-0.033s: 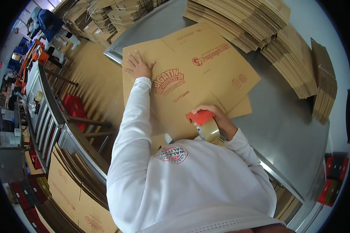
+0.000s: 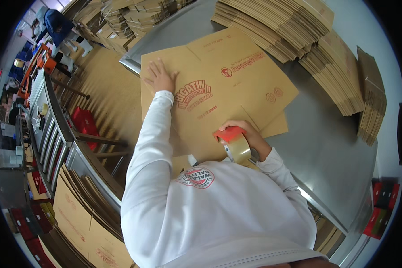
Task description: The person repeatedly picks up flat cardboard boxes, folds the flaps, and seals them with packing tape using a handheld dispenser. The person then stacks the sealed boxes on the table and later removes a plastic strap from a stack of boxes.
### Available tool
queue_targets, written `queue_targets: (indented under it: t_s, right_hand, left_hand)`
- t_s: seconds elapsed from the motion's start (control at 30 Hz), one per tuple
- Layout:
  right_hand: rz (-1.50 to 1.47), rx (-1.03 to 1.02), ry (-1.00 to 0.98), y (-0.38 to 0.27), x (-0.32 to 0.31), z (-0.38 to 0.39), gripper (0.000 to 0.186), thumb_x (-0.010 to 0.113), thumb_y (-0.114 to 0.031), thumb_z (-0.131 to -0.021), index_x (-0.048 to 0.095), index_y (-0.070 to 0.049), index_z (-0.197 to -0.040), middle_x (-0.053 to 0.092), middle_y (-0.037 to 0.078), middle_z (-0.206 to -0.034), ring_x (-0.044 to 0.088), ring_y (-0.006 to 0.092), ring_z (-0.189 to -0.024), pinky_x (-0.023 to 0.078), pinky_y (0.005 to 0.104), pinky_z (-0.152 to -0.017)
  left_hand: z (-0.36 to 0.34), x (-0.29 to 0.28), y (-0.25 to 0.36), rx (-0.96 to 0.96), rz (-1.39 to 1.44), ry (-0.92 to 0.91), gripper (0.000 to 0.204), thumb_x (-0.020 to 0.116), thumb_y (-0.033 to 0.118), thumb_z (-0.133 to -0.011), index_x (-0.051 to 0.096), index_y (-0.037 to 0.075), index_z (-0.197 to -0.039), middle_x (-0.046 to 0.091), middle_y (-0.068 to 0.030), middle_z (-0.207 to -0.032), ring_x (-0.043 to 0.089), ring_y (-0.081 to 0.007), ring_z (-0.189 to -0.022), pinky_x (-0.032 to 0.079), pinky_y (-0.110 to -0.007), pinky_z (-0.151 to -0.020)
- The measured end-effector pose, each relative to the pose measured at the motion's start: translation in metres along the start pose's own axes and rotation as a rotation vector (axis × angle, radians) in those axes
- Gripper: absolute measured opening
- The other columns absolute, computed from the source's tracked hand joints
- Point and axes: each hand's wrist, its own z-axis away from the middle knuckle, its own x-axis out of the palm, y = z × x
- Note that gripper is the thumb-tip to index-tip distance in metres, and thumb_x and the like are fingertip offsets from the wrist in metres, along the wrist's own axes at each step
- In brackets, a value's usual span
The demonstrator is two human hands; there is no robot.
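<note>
A flattened brown cardboard box (image 2: 243, 85) with red print lies across the steel table in front of me. My left hand (image 2: 161, 79) rests flat on its far left part, fingers spread. In my right hand (image 2: 244, 129) is a tape dispenser (image 2: 230, 133), red at the top, carrying a wide roll of tan tape (image 2: 240, 149). It sits over the box's near edge, close to my body. My fingers wrap round it; part of the dispenser is hidden by the hand and sleeve. Another piece of cardboard (image 2: 279, 126) shows beneath the box at the right.
Stacks of flat boxes (image 2: 272, 27) stand along the table's far side, with more (image 2: 337, 71) at the right. The steel table (image 2: 326, 147) shows bare metal at right. A roller conveyor (image 2: 53, 143) and leaning cardboard (image 2: 82, 219) are at left. A person (image 2: 58, 27) bends at far left.
Almost nothing differs. Both hands keep their places, the left on the box and the right on the tape dispenser; the view has shifted very slightly.
</note>
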Motion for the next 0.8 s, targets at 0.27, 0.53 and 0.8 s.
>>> queue_targets:
  t_s: [0.27,0.53,0.8]
  right_hand:
    - [-0.521,0.255,0.014,0.047,-0.008,-0.094,0.018,0.059,-0.018,-0.091,0.064,-0.001,-0.092,0.068,0.006,-0.086,0.063,0.0115,-0.076,0.052,0.0279,-0.063]
    - [-0.146,0.223,0.144,0.093,-0.024,-0.091,0.031,0.062,-0.028,-0.089,0.064,0.0,-0.1,0.067,0.006,-0.081,0.064,0.0131,-0.069,0.053,0.0311,-0.056]
    - [-0.618,0.159,0.603,0.09,-0.092,0.01,0.03,0.074,-0.02,-0.08,0.059,-0.007,-0.102,0.062,0.003,-0.094,0.063,0.0146,-0.079,0.056,0.0305,-0.066]
  left_hand:
    - [0.137,-0.044,0.045,0.655,0.152,-0.335,0.054,0.06,0.027,-0.085,0.046,0.011,-0.135,0.044,-0.0059,-0.141,0.034,-0.0252,-0.137,0.024,-0.056,-0.109]
    - [0.139,-0.058,0.04,0.649,0.124,-0.444,0.073,0.059,0.052,-0.083,0.037,0.018,-0.144,0.034,-0.0078,-0.15,0.023,-0.0302,-0.143,0.015,-0.058,-0.113]
    - [0.196,-0.141,0.016,-0.179,0.686,-0.399,0.087,0.067,0.033,-0.085,0.016,0.011,-0.152,0.021,-0.0247,-0.152,0.031,-0.0298,-0.137,0.03,-0.045,-0.108]
